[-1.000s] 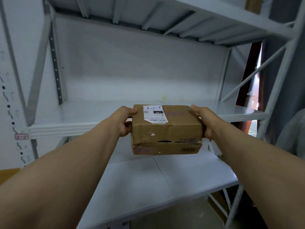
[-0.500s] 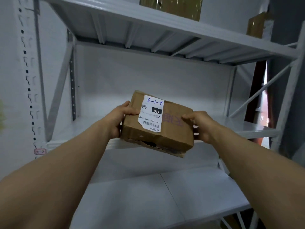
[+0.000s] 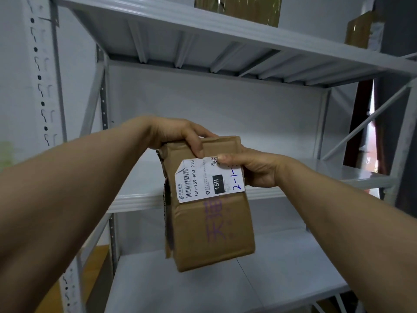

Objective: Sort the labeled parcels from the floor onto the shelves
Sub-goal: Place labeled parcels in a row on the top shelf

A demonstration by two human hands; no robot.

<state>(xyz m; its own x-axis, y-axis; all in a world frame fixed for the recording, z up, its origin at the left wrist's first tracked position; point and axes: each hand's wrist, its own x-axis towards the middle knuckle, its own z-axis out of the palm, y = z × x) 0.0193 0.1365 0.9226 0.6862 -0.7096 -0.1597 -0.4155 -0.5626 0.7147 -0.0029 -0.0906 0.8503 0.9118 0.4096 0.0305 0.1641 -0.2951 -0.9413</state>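
Parcel mid-frame, held on end in the air in front of the rack, touching no shelf. Label faces the camera, turned sideways: "15H", handwritten "2-1-", the rest hidden. Left hand clamps the top edge from above, thumb on the front face. Right hand grips the upper right side, thumb across the label, fingers behind, can't tell their position. Middle shelf behind, lower shelf below. Boxes on the top shelf.
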